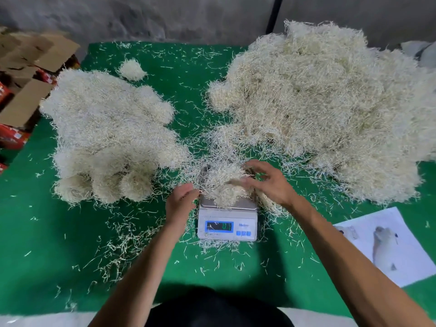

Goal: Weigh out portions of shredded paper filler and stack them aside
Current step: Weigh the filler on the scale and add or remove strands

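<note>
Over scale (pixel 227 217), hands (fingers spread) (pixel 271 185), shreds (pixel 224 185)

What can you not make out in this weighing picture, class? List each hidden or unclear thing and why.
- Scale reading: head view, digits blurred.
- Scale pan: mostly covered by the portion.
- Right hand grip: motion blur, cannot tell.
- Big pile: cut off by the right edge.
- Boxes: cut off by the left edge.
</note>
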`<state>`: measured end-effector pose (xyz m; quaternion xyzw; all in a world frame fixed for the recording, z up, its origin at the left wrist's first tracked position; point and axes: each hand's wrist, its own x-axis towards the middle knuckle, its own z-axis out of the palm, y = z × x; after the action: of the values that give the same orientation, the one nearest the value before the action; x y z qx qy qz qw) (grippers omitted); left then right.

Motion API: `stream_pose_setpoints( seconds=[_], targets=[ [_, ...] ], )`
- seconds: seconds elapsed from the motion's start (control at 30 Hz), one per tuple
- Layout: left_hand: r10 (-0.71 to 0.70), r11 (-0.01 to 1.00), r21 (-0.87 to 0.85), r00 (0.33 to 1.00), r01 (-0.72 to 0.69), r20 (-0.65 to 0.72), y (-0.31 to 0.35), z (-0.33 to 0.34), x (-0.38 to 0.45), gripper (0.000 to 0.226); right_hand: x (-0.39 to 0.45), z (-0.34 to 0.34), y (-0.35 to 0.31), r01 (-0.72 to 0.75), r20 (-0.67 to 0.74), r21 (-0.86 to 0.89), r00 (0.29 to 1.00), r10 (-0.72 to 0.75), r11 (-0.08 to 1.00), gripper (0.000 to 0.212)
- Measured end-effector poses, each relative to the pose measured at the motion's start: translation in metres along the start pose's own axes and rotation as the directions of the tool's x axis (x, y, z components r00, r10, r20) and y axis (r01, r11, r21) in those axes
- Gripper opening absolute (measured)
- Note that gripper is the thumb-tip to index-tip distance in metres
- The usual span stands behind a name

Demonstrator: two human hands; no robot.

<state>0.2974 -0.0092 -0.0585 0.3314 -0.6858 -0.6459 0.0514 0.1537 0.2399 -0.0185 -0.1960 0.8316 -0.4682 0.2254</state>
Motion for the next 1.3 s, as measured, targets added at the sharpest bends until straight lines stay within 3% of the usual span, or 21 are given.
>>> stream_pose_setpoints(
  seconds=[0.07,0.1,0.17,0.27,0.37,0.57,0.73,0.9,1.03,1.1,1.17,1.23,1.3],
  targets=[
    [0.006,0.999,-0.037,0.999,-0.005,0.038,0.003,0.0,-0.01,0.013,-0.01,0.004,0.001,0.021,-0.122,0.154,0.993,-0.002,0.988,0.045],
    [0.006,0.999,-0.055,0.999,-0.003,0.053,0.004,0.0,-0.014,0.025,-0.014,0.007,0.001,0.027,-0.177,0.196,0.984,0.009,0.98,0.041],
    [-0.013,0.997,-0.076,0.998,0.018,0.061,0.003,0.001,-0.02,0.03,-0.023,0.015,0.004,0.018,-0.244,0.222,0.969,0.037,0.975,0.038],
    [-0.054,0.98,-0.189,0.998,0.06,0.04,-0.001,0.0,-0.025,0.009,-0.03,0.025,0.014,0.007,-0.282,0.245,0.957,0.064,0.97,0.034],
    [-0.075,0.964,-0.253,0.997,0.081,0.031,-0.007,0.0,-0.026,0.038,-0.037,0.026,0.023,0.006,-0.319,0.267,0.944,0.082,0.964,0.035],
    [-0.101,0.963,-0.25,0.995,0.099,0.005,-0.008,0.0,-0.028,0.029,-0.047,0.028,0.032,-0.032,-0.344,0.308,0.928,0.143,0.951,0.043],
    [-0.121,0.955,-0.277,0.992,0.11,-0.025,-0.011,-0.001,-0.027,0.023,-0.05,0.038,0.033,-0.049,-0.337,0.355,0.925,0.177,0.934,0.031],
    [-0.177,0.938,-0.311,0.983,0.152,-0.055,-0.017,-0.005,-0.022,0.017,-0.05,0.045,0.031,-0.093,-0.355,0.358,0.907,0.228,0.929,0.032],
    [-0.188,0.934,-0.318,0.981,0.162,-0.053,-0.019,-0.007,-0.02,0.023,-0.052,0.048,0.025,-0.101,-0.256,0.373,0.944,0.207,0.922,0.052],
    [-0.196,0.929,-0.328,0.979,0.17,-0.048,-0.016,-0.006,-0.019,0.023,-0.05,0.051,0.026,-0.124,-0.226,0.218,0.959,0.174,0.968,0.074],
    [-0.206,0.918,-0.352,0.978,0.185,-0.023,-0.011,-0.004,-0.019,0.022,-0.041,0.057,0.028,-0.096,-0.231,-0.161,0.971,0.057,0.982,0.102],
    [-0.223,0.902,-0.375,0.975,0.214,0.02,-0.007,0.0,-0.02,0.023,-0.023,0.067,0.022,-0.001,-0.191,-0.48,0.976,-0.104,0.877,0.114],
    [-0.255,0.878,-0.408,0.966,0.25,0.044,-0.007,0.006,-0.021,0.029,-0.001,0.083,0.014,0.042,-0.09,-0.616,0.988,-0.123,0.786,0.108]
  ],
)
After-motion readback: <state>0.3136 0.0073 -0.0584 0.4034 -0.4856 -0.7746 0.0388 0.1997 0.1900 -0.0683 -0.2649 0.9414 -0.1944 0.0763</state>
